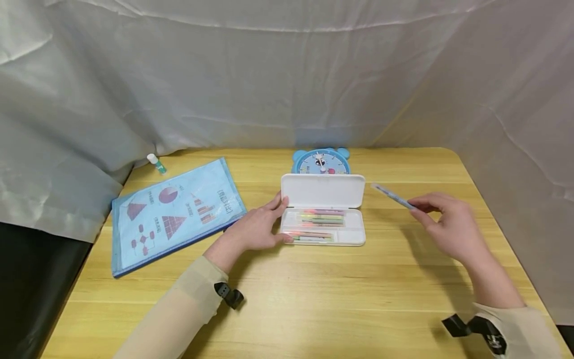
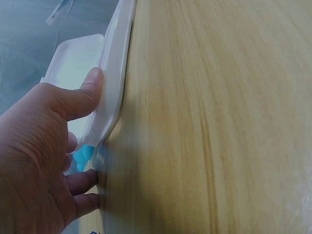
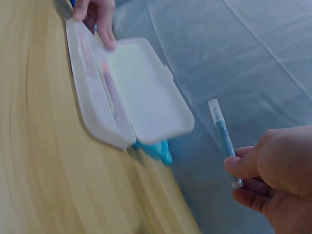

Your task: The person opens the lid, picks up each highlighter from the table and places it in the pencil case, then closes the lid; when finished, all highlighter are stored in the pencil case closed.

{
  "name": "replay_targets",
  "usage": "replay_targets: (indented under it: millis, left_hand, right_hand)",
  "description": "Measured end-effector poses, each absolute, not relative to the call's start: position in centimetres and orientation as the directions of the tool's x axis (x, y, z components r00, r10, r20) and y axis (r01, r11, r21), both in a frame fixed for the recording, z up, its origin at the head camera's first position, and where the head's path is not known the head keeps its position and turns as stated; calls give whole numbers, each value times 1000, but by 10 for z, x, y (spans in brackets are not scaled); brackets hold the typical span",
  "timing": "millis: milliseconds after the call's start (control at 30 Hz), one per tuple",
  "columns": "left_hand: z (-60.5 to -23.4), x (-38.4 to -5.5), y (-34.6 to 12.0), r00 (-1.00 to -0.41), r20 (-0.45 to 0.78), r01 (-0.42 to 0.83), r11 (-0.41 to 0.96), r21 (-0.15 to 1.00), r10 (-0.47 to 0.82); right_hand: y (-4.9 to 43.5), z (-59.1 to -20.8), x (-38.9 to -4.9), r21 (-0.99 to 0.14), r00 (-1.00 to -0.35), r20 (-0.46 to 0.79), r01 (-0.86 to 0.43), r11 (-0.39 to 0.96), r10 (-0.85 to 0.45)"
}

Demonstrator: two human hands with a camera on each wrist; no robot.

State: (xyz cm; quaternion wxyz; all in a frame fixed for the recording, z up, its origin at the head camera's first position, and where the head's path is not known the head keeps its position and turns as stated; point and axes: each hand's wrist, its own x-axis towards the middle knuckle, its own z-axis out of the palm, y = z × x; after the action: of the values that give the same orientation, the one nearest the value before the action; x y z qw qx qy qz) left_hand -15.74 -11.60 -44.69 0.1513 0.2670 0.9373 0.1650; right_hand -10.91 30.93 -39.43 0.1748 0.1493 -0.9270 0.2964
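Note:
A white pencil case (image 1: 323, 240) lies on the table with its lid (image 1: 323, 191) raised. Several coloured pens (image 1: 320, 218) fill its compartments. My left hand (image 1: 255, 227) holds the case by its left end, thumb at the front corner and fingers by the lid; in the left wrist view the thumb (image 2: 88, 95) presses on the white wall. To the right of the case, my right hand (image 1: 450, 227) pinches a blue pen (image 1: 393, 196) by one end. Its clear-capped end (image 3: 215, 110) points away from the fingers, toward the case.
Behind the lid stands a blue animal-eared toy clock (image 1: 325, 162), partly hidden. A blue document folder (image 1: 175, 214) with printed charts lies on the left, near the left hand. Beyond it is a small glue stick (image 1: 156, 163). Grey curtain (image 1: 287, 80) borders the table's back.

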Motion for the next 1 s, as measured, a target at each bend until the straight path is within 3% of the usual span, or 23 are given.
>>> replay_targets:
  millis: [367,767,1000]
  left_hand:
    - [-446,-157,-116,-808,-194,458,801,386,556]
    - [-447,-157,-116,-813,-184,459,802,382,553]
    - [-446,-157,-115,-814,-187,455,805,382,549]
  right_hand:
    - [263,-393,-116,-498,-851,428,-503,706,-305]
    - [214,-412,-129,-593,-852,290,-517,617,-436]
    - [191,-432,-136,-594,-828,240,-539,597,-507]
